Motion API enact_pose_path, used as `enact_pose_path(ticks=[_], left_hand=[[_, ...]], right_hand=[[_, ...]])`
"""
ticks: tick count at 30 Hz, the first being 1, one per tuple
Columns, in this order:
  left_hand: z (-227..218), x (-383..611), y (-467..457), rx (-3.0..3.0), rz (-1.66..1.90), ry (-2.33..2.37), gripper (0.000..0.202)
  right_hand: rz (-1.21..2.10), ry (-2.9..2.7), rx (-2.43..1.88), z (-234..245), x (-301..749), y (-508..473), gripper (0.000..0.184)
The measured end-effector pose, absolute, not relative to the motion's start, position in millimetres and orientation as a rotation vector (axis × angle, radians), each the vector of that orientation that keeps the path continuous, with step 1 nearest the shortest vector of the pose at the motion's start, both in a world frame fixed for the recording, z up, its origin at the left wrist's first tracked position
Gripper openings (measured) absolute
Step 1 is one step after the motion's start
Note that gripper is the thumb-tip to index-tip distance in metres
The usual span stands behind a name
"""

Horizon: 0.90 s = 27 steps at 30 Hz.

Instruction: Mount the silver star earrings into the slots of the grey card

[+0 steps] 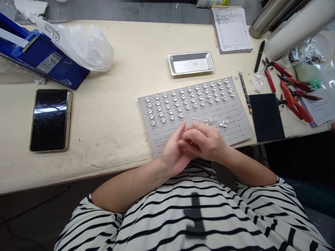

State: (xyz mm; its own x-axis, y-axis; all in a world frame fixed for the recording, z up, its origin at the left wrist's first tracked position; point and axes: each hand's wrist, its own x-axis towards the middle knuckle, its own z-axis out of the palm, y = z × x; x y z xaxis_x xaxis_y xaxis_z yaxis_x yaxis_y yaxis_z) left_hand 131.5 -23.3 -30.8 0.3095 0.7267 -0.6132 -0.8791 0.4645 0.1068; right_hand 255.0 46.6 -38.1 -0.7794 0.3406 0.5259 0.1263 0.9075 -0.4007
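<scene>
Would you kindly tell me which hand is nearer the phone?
Left. The left hand is to the phone's right; the right hand is farther right, beyond it.

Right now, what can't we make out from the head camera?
Head view: what left hand and right hand enclose, mostly hidden by them.
Head view: grey board, near edge partly behind the hands.
Head view: notepad, writing too small.
Head view: white cylinder, cut off at upper right.
</scene>
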Motion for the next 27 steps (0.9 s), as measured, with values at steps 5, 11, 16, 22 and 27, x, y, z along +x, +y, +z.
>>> enact_pose_path(ticks=[5,11,16,22,27], left_hand=[[-25,124,-24,-0.368,1.165,0.695,0.039],[-32,122,-33,-0.299,1.203,0.718,0.031],[-41,119,-43,0.010,1.374,0.838,0.024],[-44,111,-43,0.275,1.350,0.974,0.030],[-48,110,-43,0.301,1.388,0.996,0.030]], right_hand=[[0.311,-2.536,-0.276,-34,249,34,0.003],[0.461,-2.438,-0.298,-31,253,30,0.019],[0.614,-2.287,-0.483,-27,253,30,0.033],[1.050,-1.929,-0.761,-32,255,25,0.024],[1.086,-1.810,-0.853,-37,253,21,0.020]])
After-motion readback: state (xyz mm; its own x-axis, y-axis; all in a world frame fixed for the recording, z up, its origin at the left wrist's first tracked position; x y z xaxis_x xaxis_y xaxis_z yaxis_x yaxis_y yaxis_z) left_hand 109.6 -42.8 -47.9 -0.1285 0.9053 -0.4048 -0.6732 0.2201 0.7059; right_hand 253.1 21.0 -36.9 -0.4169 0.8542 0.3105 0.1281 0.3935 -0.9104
